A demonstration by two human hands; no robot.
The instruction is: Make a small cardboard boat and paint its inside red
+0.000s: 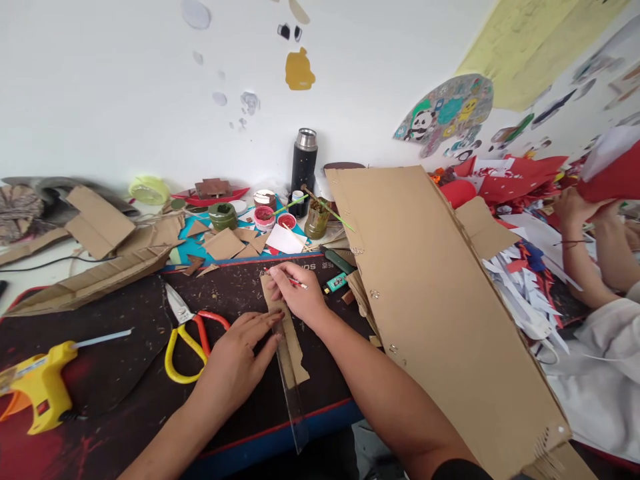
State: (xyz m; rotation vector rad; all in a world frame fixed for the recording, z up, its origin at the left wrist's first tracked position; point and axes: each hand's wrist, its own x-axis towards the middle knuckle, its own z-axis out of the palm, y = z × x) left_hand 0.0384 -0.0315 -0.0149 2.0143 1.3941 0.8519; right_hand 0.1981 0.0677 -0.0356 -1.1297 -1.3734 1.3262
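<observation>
My left hand (243,357) holds a clear ruler (295,407) down on a narrow cardboard strip (296,350), its thumb and fingertips pressed on the ruler. The strip lies on the dark mat and has a ragged right edge. Closed around a slim red-and-white pencil (299,285), my right hand (300,300) rests at the strip's far end. The pencil's tip is hard to make out behind the fingers. Just left of my left hand lie scissors (187,333) with yellow and red handles, blades apart.
A yellow glue gun (47,387) lies at left. A large cardboard sheet (430,287) leans at right. Paint jars (317,220), cardboard scraps (223,244) and a black thermos (304,160) line the wall. Another person's hands (575,210) hold red material at far right.
</observation>
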